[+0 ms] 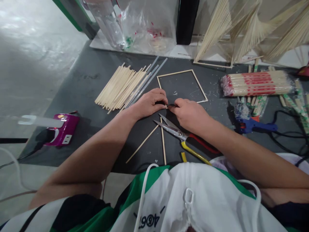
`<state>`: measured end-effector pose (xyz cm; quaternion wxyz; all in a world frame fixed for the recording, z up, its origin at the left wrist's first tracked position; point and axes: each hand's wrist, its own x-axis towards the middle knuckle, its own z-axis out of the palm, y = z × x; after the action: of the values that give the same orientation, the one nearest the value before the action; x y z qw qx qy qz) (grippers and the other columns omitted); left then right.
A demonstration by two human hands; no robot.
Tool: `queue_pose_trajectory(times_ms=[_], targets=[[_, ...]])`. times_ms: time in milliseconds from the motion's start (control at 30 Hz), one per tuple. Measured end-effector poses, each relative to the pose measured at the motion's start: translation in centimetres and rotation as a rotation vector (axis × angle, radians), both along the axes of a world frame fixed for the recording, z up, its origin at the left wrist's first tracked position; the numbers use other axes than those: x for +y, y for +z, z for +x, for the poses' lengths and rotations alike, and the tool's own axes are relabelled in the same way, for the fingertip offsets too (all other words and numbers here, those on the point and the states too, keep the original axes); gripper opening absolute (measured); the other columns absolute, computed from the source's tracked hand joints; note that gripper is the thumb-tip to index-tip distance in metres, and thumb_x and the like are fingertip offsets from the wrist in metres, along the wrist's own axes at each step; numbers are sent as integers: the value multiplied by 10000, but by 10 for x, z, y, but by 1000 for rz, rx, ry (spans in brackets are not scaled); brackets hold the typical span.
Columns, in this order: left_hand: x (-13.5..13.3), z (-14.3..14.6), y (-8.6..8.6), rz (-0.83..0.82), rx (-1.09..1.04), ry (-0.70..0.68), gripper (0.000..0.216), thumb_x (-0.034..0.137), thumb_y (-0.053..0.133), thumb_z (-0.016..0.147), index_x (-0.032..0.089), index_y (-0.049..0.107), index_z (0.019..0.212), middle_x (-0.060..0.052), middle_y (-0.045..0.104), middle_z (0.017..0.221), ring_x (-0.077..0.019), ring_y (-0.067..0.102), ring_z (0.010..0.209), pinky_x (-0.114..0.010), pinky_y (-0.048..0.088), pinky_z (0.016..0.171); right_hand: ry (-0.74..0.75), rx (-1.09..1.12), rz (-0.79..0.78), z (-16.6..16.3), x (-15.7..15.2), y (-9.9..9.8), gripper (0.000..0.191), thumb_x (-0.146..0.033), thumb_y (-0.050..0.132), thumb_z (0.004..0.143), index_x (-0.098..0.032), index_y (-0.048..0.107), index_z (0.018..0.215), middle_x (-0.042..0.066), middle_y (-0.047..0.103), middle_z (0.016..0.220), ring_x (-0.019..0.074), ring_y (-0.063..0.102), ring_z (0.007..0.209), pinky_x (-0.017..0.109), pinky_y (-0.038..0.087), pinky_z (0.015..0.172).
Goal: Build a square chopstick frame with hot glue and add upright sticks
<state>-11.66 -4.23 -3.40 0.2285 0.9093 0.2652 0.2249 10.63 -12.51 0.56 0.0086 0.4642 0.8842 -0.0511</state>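
Note:
A four-sided frame of thin wooden sticks (175, 73) lies flat on the dark table. My left hand (154, 100) is closed on its near left corner, with a pale stick end showing at the fingertips. Across from it, my right hand (189, 112) pinches at the same corner; something dark is by its fingertips, too small to name. Scissors (172, 129) with red and yellow handles lie open just below the hands. Two loose sticks (163, 145) rest by the blades, their upper ends close together.
Left of the frame lies a pile of wooden sticks (120, 87) beside clear glue sticks (152, 75). A purple power adapter (66, 129) sits far left. On the right are a wrapped stick bundle (258, 83) and a blue glue gun (253, 125) with its cord. Twisted stick structures (251, 35) stand behind.

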Motion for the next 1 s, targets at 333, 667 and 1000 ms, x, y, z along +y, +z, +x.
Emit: queue_pose_trajectory(times_ms=[333,667,1000], targets=[[1,-1,-3,17,-26,-2,129,266,668,921,184,742,988,-84,674,1097,-208,646,1098,-346,508,1015,-73,207,-124,8,13,-10,415,-200,411,1030,-212,727,1299,121,636,1266,239,610,1080,346,441,889],[0,0,-1,13,-13,12,130,264,672,919,181,735,997,-91,680,1105,-216,646,1116,-369,517,1023,-13,-5,-37,-3,-1,3,451,-171,370,1035,-205,654,1384,140,633,1224,276,610,1027,388,392,810],[-1,1,3,-6,1,20,126,251,656,921,180,739,984,-93,692,1114,-212,653,1137,-355,519,1034,-101,-61,-22,11,-3,23,283,-244,468,1018,-164,739,997,114,704,1071,269,663,965,379,388,751]])
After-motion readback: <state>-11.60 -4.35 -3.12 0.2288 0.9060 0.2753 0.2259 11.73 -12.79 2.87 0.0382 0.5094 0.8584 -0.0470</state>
